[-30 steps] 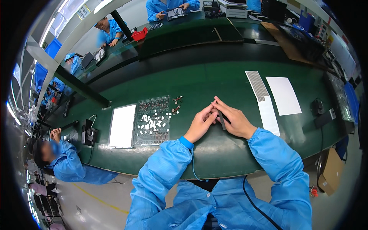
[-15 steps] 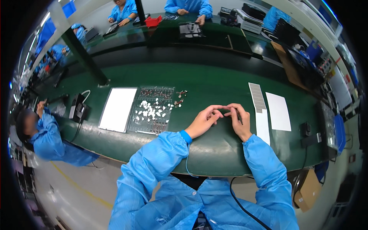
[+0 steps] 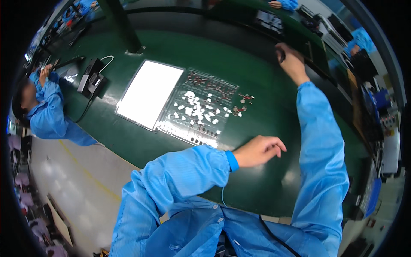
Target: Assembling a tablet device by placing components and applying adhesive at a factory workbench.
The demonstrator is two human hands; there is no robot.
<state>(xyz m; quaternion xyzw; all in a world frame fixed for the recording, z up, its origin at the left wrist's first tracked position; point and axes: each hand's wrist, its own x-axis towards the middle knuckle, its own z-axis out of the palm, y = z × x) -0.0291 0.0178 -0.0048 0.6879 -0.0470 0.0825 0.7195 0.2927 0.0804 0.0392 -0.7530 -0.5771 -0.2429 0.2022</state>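
Note:
My left hand (image 3: 261, 150), a blue band at its wrist, hovers over the near part of the green table. Its fingers are loosely bent and partly apart, with nothing visible in them. My right hand (image 3: 293, 64) reaches far across toward the table's back edge and is smeared by motion. A small dark thing (image 3: 281, 55) shows at its curled fingers; its kind is not clear. Left of my hands lies a clear plastic tray (image 3: 182, 131) bearing several white pieces (image 3: 195, 107) and small dark parts. More small red-and-dark parts (image 3: 244, 103) lie beside its right edge.
A white sheet-like panel (image 3: 150, 94) adjoins the tray. Farther left stands a black device (image 3: 90, 79) with cables. A post (image 3: 122, 28) rises from the table. A co-worker (image 3: 51, 107) sits at the left; another's hand (image 3: 275, 4) is across the table.
My hands have parted from a fingertip-to-fingertip pose. The right has stretched far forward; the left stays low. The view has turned, and the sheets at the right are no longer visible.

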